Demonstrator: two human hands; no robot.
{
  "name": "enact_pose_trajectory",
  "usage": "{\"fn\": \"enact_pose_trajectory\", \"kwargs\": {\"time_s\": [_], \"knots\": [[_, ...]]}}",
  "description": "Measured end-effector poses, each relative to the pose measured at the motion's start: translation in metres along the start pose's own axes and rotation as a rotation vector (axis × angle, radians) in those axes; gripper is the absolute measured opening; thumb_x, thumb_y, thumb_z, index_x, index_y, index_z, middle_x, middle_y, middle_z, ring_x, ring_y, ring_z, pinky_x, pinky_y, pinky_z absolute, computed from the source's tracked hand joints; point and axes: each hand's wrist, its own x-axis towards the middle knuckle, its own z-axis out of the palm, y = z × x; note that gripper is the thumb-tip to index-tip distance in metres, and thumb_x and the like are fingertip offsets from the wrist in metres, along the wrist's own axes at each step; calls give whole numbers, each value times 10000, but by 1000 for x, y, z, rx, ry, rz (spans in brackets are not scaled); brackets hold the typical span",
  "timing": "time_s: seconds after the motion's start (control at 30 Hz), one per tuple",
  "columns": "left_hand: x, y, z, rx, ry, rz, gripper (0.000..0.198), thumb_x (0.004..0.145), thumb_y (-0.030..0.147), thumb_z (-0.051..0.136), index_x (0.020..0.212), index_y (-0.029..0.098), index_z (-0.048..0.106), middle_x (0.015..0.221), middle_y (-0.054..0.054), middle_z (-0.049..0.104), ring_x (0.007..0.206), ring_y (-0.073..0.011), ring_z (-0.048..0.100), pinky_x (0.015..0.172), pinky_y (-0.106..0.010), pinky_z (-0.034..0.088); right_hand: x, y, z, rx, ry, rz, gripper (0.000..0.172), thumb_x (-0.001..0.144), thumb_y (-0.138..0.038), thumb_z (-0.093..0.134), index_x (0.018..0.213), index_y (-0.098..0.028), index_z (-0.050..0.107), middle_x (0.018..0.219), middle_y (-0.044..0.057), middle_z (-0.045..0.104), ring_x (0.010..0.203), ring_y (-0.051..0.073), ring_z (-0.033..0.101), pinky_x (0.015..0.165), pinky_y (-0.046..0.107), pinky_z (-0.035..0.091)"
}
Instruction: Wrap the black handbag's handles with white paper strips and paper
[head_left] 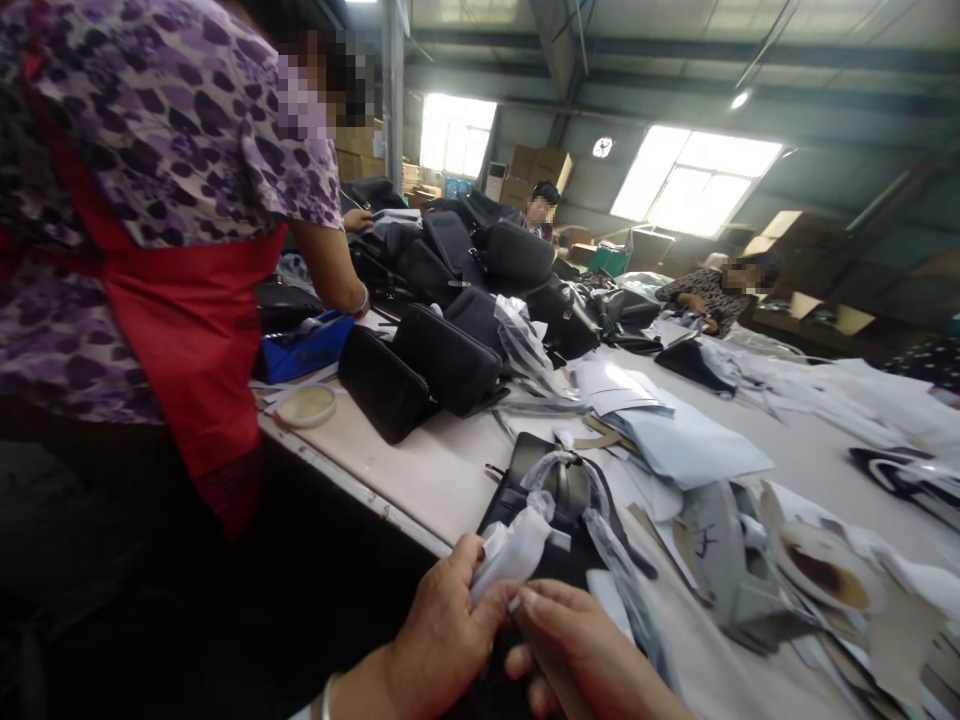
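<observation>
My left hand [442, 630] is closed in a pinch on a strip of clear plastic wrapping [514, 545] at the bottom middle. My right hand [581, 650] sits right beside it, its fingers curled and its thumb pressed to the same wrapping. The wrapping runs up to the handle of a black bag [540, 500] that lies flat on the table's near edge, just beyond both hands. A bracelet shows on my left wrist.
A co-worker in a purple patterned top and red apron [172, 290] stands close on the left, reaching over the white table [405, 465]. Several black bags [442, 355] are piled there, with a blue tray [304, 345], white papers [675, 440] and cardboard scraps. Two more people sit at the far end.
</observation>
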Motion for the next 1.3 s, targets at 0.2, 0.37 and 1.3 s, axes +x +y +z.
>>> {"fn": "enact_pose_trajectory", "kwargs": {"time_s": [0.2, 0.37, 1.3], "knots": [[1, 1, -2, 4, -34, 29, 328, 957, 498, 548, 1023, 177, 568, 880, -61, 677, 781, -210, 618, 669, -292, 444, 18, 6, -14, -289, 113, -3, 431, 728, -573, 667, 769, -147, 611, 499, -43, 518, 351, 38, 349, 374, 179, 167], [3, -3, -2, -64, -22, 35, 382, 932, 522, 596, 1032, 153, 596, 915, -88, 692, 817, -222, 628, 706, -295, 486, 22, -3, -4, -312, 100, -91, 312, 726, -412, 616, 815, -117, 667, 510, -42, 491, 405, 43, 334, 411, 183, 178], [14, -2, -9, -289, -134, -8, 415, 908, 529, 648, 921, 117, 697, 815, -29, 644, 734, -164, 551, 649, -245, 427, -11, -87, -7, -1346, -264, -819, 309, 930, -104, 506, 1003, -216, 785, 839, 71, 733, 795, 191, 665, 757, 288, 484]]}}
